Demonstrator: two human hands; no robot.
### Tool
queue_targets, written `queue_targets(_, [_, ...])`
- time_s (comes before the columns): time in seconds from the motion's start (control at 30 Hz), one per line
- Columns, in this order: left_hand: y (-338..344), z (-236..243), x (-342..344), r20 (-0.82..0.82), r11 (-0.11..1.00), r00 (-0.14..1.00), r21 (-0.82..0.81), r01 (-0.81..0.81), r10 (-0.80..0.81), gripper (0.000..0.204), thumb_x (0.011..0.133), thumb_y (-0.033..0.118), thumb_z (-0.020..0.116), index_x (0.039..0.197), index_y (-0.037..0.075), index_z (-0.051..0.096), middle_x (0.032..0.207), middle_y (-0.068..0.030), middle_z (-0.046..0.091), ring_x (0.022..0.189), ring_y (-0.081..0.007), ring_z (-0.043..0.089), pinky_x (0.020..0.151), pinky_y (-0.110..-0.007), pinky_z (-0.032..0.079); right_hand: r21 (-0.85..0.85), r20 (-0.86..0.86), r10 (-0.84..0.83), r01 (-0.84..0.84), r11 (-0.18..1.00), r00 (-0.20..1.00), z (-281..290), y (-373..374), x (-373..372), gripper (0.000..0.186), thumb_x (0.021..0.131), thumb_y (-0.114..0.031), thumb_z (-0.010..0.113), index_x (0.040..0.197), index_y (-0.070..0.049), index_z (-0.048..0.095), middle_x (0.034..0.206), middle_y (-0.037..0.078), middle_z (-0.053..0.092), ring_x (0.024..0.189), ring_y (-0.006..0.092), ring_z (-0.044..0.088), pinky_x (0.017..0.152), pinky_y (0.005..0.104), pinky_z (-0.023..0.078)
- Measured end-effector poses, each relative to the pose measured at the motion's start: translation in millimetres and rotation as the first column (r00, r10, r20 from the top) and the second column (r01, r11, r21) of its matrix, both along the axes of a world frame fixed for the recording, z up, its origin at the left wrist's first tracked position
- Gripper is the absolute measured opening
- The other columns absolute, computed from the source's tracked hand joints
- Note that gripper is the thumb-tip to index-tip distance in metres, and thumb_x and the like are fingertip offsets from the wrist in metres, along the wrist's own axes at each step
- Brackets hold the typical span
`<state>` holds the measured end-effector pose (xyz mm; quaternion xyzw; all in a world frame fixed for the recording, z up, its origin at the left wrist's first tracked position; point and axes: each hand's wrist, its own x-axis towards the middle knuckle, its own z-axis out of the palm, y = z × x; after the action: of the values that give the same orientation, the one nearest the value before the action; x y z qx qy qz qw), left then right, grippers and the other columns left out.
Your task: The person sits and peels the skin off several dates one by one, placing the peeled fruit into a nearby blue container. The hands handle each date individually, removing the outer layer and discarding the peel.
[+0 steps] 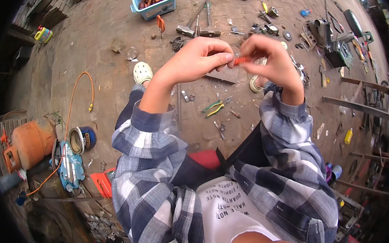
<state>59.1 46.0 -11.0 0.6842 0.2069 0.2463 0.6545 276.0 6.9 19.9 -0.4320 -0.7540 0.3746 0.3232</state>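
In front of my chest, both hands are raised above the paved ground, with their fingertips almost meeting. My left hand [194, 61] is closed in a pinch at one end of a small orange-red piece [242, 60]. The fingers of my right hand [273, 60] curl round the same piece from the other side, slightly smeared by motion. Its exact kind is too small to make out. Below the hands, pliers [217, 107] with green and yellow handles lie on the ground. A flat dark metal strip [220, 79] lies partly behind the hands.
Ahead are a blue tub [159, 8] of reddish-brown pieces and hammers [209, 31]. An orange gas cylinder [32, 139], an orange hose [71, 114] and an open can [81, 139] stand left. Scattered tools, a green-handled case [356, 24] and a metal frame [370, 107] lie right.
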Motion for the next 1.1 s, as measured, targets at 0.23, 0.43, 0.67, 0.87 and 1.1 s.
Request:
queue_targets(0.23, [-7,1,9,0.122,0.979,0.983,-0.131,0.155,-0.139,0.022,0.094,0.021,0.051,0.087,0.003,0.062,0.069,0.0023,0.055,0.062,-0.0045,0.049,0.054,-0.020,0.039,-0.086,-0.918,0.000,-0.198,0.976,0.396,-19,7,-12,0.017,0.079,-0.005,0.068,0.090,-0.003,0.054,0.090,0.008,0.059,0.084,0.0147,0.058,0.072,0.0250,0.049])
queue_targets(0.43, [-1,1,5,-0.011,0.994,1.000,-0.111,0.022,-0.023,0.023,0.095,0.022,0.050,0.088,0.003,0.060,0.070,0.0028,0.053,0.065,-0.0047,0.049,0.054,-0.020,0.039,0.283,-0.063,-0.293,0.299,0.911,0.954,-20,13,8,0.015,0.075,0.003,0.068,0.085,0.000,0.058,0.086,0.004,0.062,0.071,0.0086,0.060,0.063,0.0226,0.051])
queue_targets(0.67, [-9,-3,8,0.201,0.974,0.963,-0.096,0.205,-0.182,0.020,0.093,0.019,0.054,0.090,0.001,0.063,0.077,0.0024,0.058,0.067,-0.0050,0.049,0.061,-0.020,0.041,-0.024,-0.820,0.220,-0.416,0.909,0.528,-19,2,3,0.019,0.075,-0.005,0.070,0.085,-0.004,0.054,0.090,0.008,0.057,0.075,0.0119,0.056,0.065,0.0229,0.047])
queue_targets(0.87, [-3,3,7,0.034,0.993,0.998,-0.104,0.047,-0.044,0.021,0.093,0.021,0.055,0.087,0.002,0.062,0.072,0.0024,0.055,0.065,-0.0053,0.050,0.057,-0.021,0.040,0.205,-0.205,-0.255,0.296,0.933,0.945,-11,8,7,0.016,0.075,0.005,0.067,0.084,0.000,0.056,0.089,0.005,0.059,0.076,0.0089,0.060,0.066,0.0205,0.049])
queue_targets(1.1, [-8,0,7,0.116,0.984,0.980,-0.056,0.167,-0.159,0.021,0.094,0.021,0.053,0.088,0.002,0.060,0.077,0.0012,0.056,0.071,-0.0066,0.051,0.062,-0.022,0.040,-0.021,-0.670,0.260,-0.368,0.929,0.696,-16,4,4,0.016,0.073,0.000,0.069,0.079,-0.003,0.055,0.086,0.008,0.058,0.082,0.0162,0.058,0.076,0.0285,0.049])
